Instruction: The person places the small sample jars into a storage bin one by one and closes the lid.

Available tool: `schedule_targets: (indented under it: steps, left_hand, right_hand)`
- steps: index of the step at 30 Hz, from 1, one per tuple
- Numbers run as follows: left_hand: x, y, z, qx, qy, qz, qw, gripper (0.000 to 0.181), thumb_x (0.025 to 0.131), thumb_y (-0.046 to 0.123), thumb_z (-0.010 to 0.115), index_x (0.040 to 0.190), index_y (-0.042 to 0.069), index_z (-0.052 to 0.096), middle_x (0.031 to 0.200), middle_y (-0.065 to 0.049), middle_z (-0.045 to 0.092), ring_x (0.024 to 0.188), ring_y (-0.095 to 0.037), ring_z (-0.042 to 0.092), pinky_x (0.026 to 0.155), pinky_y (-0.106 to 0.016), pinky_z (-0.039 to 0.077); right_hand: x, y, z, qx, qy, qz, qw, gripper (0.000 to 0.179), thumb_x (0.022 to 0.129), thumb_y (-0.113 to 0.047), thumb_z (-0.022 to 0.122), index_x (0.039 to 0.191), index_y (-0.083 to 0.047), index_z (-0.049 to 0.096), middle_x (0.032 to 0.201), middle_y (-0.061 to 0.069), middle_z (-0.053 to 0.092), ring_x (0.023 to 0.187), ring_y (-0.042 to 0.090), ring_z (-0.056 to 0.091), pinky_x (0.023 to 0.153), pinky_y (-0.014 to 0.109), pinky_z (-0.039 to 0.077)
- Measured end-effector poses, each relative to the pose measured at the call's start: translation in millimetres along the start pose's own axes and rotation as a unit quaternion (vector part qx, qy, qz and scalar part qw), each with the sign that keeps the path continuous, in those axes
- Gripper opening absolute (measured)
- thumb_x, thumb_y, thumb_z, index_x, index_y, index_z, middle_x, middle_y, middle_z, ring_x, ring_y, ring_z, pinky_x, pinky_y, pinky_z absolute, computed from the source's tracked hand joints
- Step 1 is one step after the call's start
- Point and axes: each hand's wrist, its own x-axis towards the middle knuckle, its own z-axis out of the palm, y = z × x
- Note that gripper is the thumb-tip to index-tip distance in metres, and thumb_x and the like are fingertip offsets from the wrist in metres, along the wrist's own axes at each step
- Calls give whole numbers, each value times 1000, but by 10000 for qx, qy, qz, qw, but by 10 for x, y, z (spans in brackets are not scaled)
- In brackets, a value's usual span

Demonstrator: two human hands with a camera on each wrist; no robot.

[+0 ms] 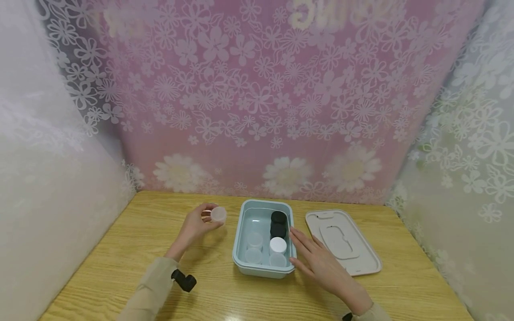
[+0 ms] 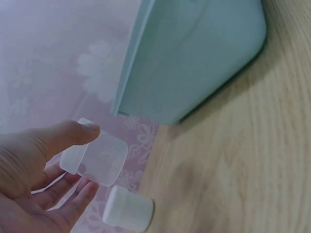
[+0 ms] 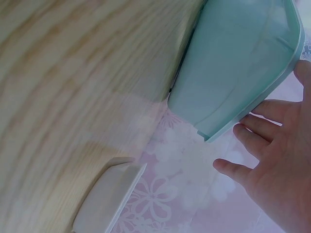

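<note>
My left hand (image 1: 197,224) pinches a small translucent lidded jar (image 1: 218,215) between thumb and fingers, left of a light blue plastic bin (image 1: 238,236). In the left wrist view the jar (image 2: 103,158) is tilted on its side above the table. My right hand (image 1: 319,263) has its fingers extended, with fingertips at the bin's right rim. Inside the bin, along the right side, are two black round-topped containers (image 1: 278,230), a white-lidded jar (image 1: 278,245) and a translucent jar (image 1: 278,260). Two more translucent jars (image 1: 254,255) sit at the near left.
A white lid (image 1: 353,243) lies flat on the wooden table (image 1: 160,214), right of the bin and partly behind my right hand. A white jar (image 2: 129,208) stands on the table beyond my left hand. Floral curtains (image 1: 261,98) hang around the table.
</note>
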Motion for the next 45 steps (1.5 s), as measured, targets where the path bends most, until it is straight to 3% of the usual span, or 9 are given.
schedule_targets:
  steps: [6,11,19,23,29,37,45]
  left_hand:
    - [83,166,19,25,-102,206,9997,53,84,14,85,131,6,61,129,-16,62,116,-36,65,96,-44,58]
    - [163,340,83,-3,-283,577,9979,54,83,13,85,130,4,61,127,-17,63,114,-36,65,94,-43,58]
    - [258,553,241,157,-903,900,9917,53,85,14,84,132,7,62,127,-13,64,114,-34,64,97,-46,57]
    - [308,585,332,209,-1264,1002,9867,50,85,12,83,130,8,63,126,-11,63,114,-33,62,98,-47,56]
    - [397,588,487,521,-1568,1084,9803,48,84,7,83,128,8,62,122,-9,64,114,-31,62,97,-46,57]
    - [459,603,636,1252,-1865,1294,9658,46,82,1,82,123,6,63,122,-10,66,117,-29,63,98,-44,55]
    - [480,630,688,1781,-2327,1670,9414,48,80,-10,77,124,3,63,122,-12,66,115,-30,62,96,-45,55]
  right_hand:
    - [-10,10,-3,4,-66,50,10000,69,102,-42,60,156,-6,38,160,11,39,143,27,43,111,61,40]
    - [-5,16,-7,0,-54,20,10000,68,102,-42,60,155,-4,40,160,11,39,143,27,44,111,61,40]
    - [-1,22,-8,28,-80,-12,10000,69,102,-41,60,157,-6,38,160,11,39,144,28,43,110,61,40]
    - [-1,17,-10,58,-84,-7,9999,69,102,-41,60,156,-5,38,160,12,39,144,28,43,110,62,40]
    - [-3,15,-14,79,-51,-28,10000,68,102,-41,61,155,-4,39,160,12,39,143,28,44,110,62,40]
    - [4,11,-21,101,-94,22,9999,69,101,-41,61,156,-6,39,160,11,39,144,27,43,111,62,39]
    - [5,9,-23,91,-143,59,9998,69,102,-42,60,156,-6,39,161,10,38,144,25,42,112,60,39]
